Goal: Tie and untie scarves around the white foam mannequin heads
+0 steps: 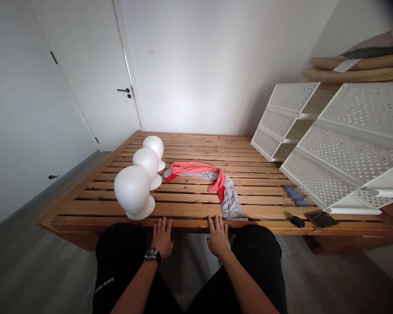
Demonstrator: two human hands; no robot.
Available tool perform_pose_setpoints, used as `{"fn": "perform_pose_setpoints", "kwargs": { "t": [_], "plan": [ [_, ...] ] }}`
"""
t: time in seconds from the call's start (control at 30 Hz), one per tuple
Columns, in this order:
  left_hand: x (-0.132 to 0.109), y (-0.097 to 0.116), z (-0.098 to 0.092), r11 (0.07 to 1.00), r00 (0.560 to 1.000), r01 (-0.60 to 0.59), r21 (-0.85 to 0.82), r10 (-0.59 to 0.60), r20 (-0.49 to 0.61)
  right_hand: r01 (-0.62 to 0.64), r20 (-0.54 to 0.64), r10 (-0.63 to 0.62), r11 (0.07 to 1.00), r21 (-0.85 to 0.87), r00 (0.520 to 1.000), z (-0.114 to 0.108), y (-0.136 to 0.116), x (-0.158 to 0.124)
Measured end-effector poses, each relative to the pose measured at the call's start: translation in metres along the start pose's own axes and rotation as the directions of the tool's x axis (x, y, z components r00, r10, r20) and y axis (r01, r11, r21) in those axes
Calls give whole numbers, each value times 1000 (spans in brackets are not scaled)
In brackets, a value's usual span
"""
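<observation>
My left hand (162, 237) lies flat with its fingertips on the front edge of the slatted wooden platform (186, 210). My right hand (218, 235) rests on the same edge, fingers stretched out; both hands hold nothing. Close beyond my left hand stand three white mannequin heads (132, 189) on round bases, in a row running away from me. A coral-red cloth (196, 166) and a grey cloth (231, 198) lie together in a curved strip across the slats. The grey end reaches near the front edge, just beyond my right hand.
White perforated storage racks (350, 144) stand at the right, with brown padded items (356, 69) above them. A black mouse (297, 221), a dark phone-like slab (322, 219) and a blurred blue item (296, 195) lie at the front right. A white door (85, 65) is at the left.
</observation>
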State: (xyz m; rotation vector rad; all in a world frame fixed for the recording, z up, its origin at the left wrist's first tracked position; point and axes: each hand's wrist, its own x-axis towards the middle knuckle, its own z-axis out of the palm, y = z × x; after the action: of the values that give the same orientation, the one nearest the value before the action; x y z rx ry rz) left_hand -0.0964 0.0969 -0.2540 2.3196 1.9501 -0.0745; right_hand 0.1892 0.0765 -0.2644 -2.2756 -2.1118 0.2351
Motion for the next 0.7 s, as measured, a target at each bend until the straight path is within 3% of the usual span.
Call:
{"fn": "perform_pose_setpoints", "kwargs": {
  "t": [0.7],
  "plan": [
    [-1, 1, -3, 1000, 1000, -4, 0, 4, 12, -3, 34, 3, 1000, -6, 999, -3, 0, 0]
  ]
}}
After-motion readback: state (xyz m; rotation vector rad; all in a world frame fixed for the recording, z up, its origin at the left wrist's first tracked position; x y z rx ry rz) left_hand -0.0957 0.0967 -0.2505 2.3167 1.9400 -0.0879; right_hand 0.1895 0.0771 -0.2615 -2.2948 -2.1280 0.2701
